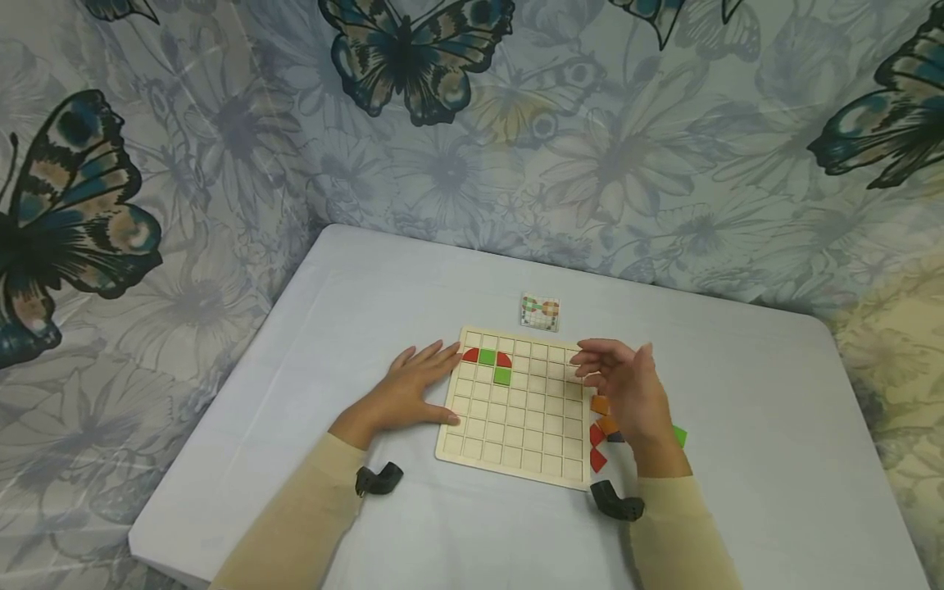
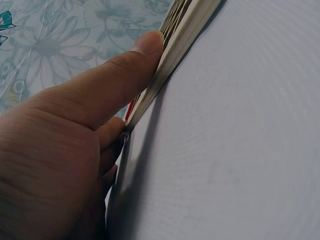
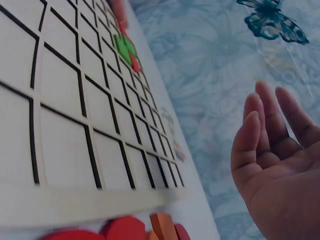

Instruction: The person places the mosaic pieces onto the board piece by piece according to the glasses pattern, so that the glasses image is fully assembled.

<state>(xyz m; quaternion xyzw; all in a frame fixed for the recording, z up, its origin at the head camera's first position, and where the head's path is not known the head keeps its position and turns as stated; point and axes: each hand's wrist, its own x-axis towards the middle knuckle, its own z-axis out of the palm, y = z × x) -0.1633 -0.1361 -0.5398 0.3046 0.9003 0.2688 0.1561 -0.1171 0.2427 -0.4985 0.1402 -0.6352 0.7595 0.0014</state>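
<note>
A pale wooden grid board (image 1: 527,434) lies on the white table. Near its upper left, two red curved pieces (image 1: 471,356) flank a green square (image 1: 487,357), and a second green square (image 1: 502,376) sits in the row below. My left hand (image 1: 409,389) rests at the board's left edge, thumb (image 2: 145,47) on the rim and fingers spread toward the upper left corner. Over the board's right edge, my right hand (image 1: 637,401) is raised with palm turned inward, fingers loosely bent and nothing held, as the right wrist view also shows.
Loose orange pieces (image 1: 601,405), red pieces (image 1: 597,459) and a dark piece (image 1: 615,437) lie along the board's right side, partly behind my right hand. A green piece (image 1: 680,437) shows beyond the wrist. Behind the board lies a small pattern card (image 1: 540,312). Patterned fabric (image 1: 457,180) hangs behind the table.
</note>
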